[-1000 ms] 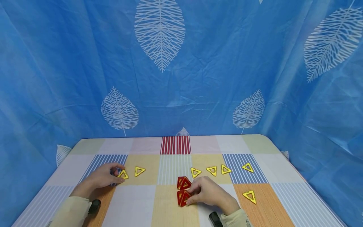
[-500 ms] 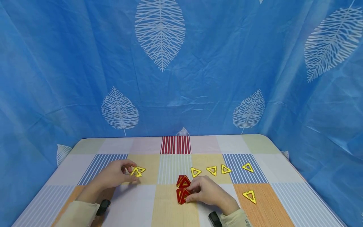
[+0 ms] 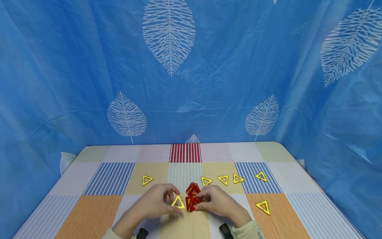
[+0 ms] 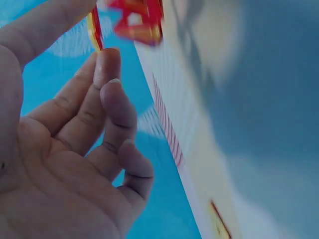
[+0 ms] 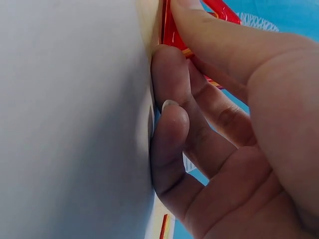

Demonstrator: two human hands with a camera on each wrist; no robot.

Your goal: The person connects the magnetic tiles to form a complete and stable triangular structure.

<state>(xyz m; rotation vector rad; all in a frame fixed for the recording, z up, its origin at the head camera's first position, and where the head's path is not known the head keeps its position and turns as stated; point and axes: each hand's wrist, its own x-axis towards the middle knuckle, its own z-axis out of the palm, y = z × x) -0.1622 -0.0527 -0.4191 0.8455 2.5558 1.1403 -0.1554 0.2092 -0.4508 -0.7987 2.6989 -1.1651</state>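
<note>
My left hand (image 3: 156,200) pinches a yellow triangular frame tile (image 3: 178,202) between thumb and fingertips, just left of the red pieces. In the left wrist view that tile (image 4: 93,31) shows edge-on, its face yellow and its side red. Two red pyramid shapes made of triangular tiles stand at the middle of the table: a rear one (image 3: 193,189) and a front one (image 3: 191,203). My right hand (image 3: 219,203) holds the front pyramid at its right side with thumb and fingers. In the right wrist view the thumb covers part of the red piece (image 5: 174,35).
Several yellow triangle tiles lie flat on the checked tablecloth (image 3: 101,212): one at the left (image 3: 147,180), one behind the right hand (image 3: 206,181), others toward the right, including one at the front right (image 3: 263,207). A blue leaf-print curtain (image 3: 221,73) surrounds the table.
My left hand has carried the yellow tile from the left side rightward and nearer, up beside the red pyramids. The right hand stays in place; the pyramids shift slightly away from me.
</note>
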